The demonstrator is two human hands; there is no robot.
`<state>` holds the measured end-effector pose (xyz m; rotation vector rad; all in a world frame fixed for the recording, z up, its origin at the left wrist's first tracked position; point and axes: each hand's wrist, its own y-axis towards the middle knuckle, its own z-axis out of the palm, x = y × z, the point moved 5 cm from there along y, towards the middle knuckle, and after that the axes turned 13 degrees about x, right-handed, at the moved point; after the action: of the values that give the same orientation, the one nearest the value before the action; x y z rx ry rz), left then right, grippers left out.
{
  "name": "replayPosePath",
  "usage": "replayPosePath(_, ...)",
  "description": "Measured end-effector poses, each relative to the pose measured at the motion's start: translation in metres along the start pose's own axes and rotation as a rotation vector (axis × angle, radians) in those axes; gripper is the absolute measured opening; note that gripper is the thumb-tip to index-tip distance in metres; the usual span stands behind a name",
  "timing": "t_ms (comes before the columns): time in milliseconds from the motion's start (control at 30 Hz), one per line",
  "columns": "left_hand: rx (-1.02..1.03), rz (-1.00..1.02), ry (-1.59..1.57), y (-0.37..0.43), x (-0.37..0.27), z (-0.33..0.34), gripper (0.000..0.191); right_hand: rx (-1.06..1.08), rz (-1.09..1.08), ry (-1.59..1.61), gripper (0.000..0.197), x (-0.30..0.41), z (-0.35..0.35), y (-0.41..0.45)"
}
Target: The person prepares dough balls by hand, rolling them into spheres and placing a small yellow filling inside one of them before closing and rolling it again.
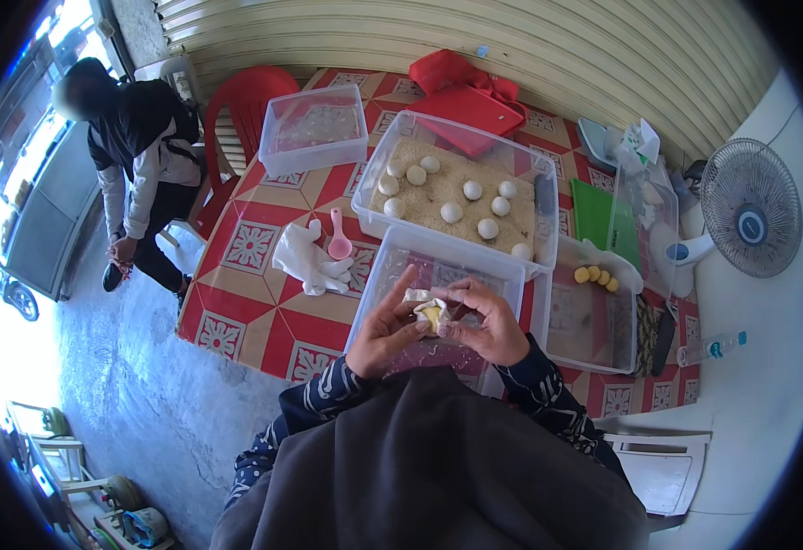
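Observation:
Both hands hold one piece of white dough (pixel 420 298) wrapped partway around a yellow ball of filling (pixel 433 313), which still shows on the side facing me. My left hand (pixel 389 330) pinches it with the thumb, its index finger stretched out. On the other side, the thumb and fingers of my right hand (pixel 486 320) press the dough's edge. Below my hands is a clear plastic tub (pixel 374 292) with white scraps on its bottom. Beyond it, several round white dough balls (pixel 451 212) rest on pale crumbs (pixel 436 237) in a larger clear tub (pixel 549 206).
Several yellow balls (pixel 595 276) sit in the right tub (pixel 587 368). A pink scoop (pixel 339 240) and white cloth (pixel 308 261) lie left on the patterned table (pixel 250 302). A fan (pixel 751 213) and bottle (pixel 711 349) stand right. A person (pixel 147 158) sits at left near a red chair (pixel 250 96).

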<state>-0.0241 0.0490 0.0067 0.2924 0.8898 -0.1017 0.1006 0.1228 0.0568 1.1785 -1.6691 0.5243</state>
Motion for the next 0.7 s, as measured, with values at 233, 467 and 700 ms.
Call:
replayPosePath(233, -0.047, 0.0, -0.401, -0.004, 0.021, -0.006, 0.036, -0.091, -0.07, -0.16, 0.033, 0.008, 0.006, 0.0)
replayPosePath(467, -0.107, 0.017, -0.411, -0.005, 0.019, -0.003, 0.035, -0.152, -0.179, -0.494, 0.035, 0.03, 0.012, -0.003)
replayPosePath(700, -0.118, 0.016, -0.4, -0.007, 0.024, -0.009, 0.037, -0.115, -0.253, -0.748, 0.042, 0.035, 0.019, -0.001)
